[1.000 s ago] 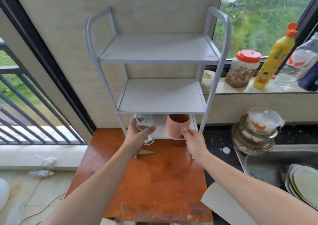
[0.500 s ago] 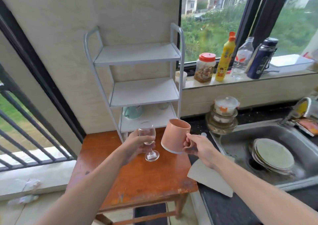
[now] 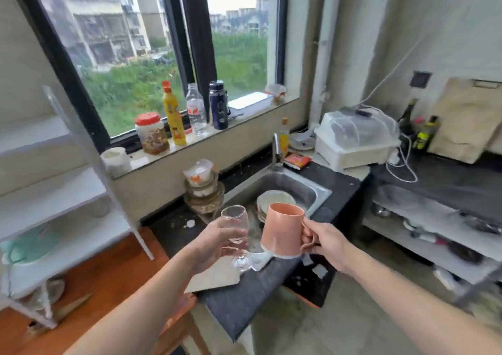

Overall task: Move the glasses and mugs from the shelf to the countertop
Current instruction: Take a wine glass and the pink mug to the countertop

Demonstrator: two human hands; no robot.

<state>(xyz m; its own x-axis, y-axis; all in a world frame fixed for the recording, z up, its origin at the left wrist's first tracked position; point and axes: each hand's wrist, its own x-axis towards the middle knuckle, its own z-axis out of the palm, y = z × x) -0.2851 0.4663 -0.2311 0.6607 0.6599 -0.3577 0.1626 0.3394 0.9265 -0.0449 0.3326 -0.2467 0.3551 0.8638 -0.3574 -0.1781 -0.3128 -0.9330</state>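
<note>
The shelf (image 3: 54,205) stands at the left on a table (image 3: 114,281), with a mug (image 3: 30,246) on its lower tier, and the surface (image 3: 244,295) lies to the table's right with the sink (image 3: 293,189) set in it. The left hand (image 3: 214,243) holds a glass (image 3: 235,232) and the right hand (image 3: 326,243) a cup (image 3: 282,229), side by side above the surface's near part, before the sink. Behind the sink a sill (image 3: 212,134) carries a jar (image 3: 152,134) and bottles (image 3: 173,115), with stacked bowls (image 3: 203,189) on the surface below it, left of the sink.
</note>
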